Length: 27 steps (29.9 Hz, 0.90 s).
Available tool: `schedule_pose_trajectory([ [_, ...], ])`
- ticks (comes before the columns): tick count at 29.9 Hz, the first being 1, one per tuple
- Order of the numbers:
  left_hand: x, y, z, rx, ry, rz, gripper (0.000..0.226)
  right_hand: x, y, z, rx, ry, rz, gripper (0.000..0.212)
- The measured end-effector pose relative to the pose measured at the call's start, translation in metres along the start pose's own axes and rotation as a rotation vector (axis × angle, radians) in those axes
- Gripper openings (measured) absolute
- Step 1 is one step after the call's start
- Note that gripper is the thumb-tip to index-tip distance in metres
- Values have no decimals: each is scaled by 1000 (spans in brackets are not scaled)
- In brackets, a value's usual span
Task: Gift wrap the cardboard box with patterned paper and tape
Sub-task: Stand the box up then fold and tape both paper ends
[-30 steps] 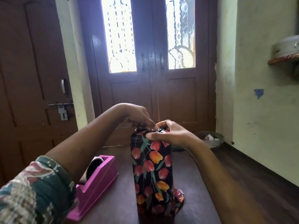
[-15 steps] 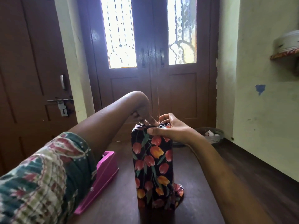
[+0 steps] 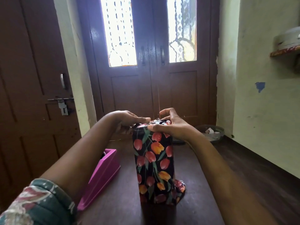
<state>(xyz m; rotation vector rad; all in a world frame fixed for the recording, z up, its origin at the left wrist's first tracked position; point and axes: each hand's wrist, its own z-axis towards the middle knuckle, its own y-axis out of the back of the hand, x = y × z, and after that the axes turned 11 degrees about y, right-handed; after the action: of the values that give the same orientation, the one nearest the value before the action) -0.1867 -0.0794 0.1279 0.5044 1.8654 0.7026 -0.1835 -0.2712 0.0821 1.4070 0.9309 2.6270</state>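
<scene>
Here, nearest you, below and left of your fingers, the pink tape dispenser (image 3: 103, 174) sits on the table (image 3: 123, 200). The wrapped box (image 3: 154, 163) stands upright under both hands. Your left hand (image 3: 128, 118) presses flat-fingered on the top fold and your right hand (image 3: 172, 125) grips the top edge, thumb in front. Crease the fold tight before taping; beyond your fingertips, open room runs to the doors (image 3: 152, 62)

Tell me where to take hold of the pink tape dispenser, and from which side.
Take the pink tape dispenser by its two long flat side walls, near the taller far end, fingers coming down from above. Its sides look parallel, while the near end tapers low and gives less to hold. Approach is probably best from the left, since the wrapped box stands just to its right.
</scene>
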Motion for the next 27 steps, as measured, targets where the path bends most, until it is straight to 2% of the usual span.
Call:
schedule_pose_trajectory([
  [2, 7, 1, 0, 116, 12, -104, 74, 0, 0, -1, -4, -4, -3, 90],
  [3, 10, 2, 1, 164, 0, -118, 65, 0, 0, -2, -2, -4, -8, 89],
  [5, 14, 4, -1, 175, -56, -171, 28, 0, 1, -3, 3, -3, -22, 86],
  [7, 12, 8, -4, 85, -103, -278, 5, 0, 0, -4, 2, 1, -22, 80],
  [9, 8, 10, -14, -29, -217, -297, 6, 2, -1, -5, -3, 5, -22, 73],
  [10, 5, 8, -21, -24, -276, -249, 8, 3, -2, -5, -8, 6, -18, 72],
  [12, 0, 1, -33, -17, -336, -50, 19, 2, -2, -6, -23, 19, -21, 74],
  [14, 0, -8, -40, -80, -350, 99, 26, 2, -1, -8, -12, 24, -64, 70],
  [17, 5, -12, -43, -138, -368, 78, 28, 4, 2, -8, 45, 18, -165, 55],
  [21, 10, -15, -44, -157, -361, 34, 28, 11, 2, -10, 59, -9, -295, 57],
  [24, 12, -19, -41, -152, -366, -25, 28, 13, -2, -12, 43, -28, -421, 67],
  [27, 19, -22, -41, -177, -355, -112, 36, 19, -4, -18, 24, -111, -471, 92],
])
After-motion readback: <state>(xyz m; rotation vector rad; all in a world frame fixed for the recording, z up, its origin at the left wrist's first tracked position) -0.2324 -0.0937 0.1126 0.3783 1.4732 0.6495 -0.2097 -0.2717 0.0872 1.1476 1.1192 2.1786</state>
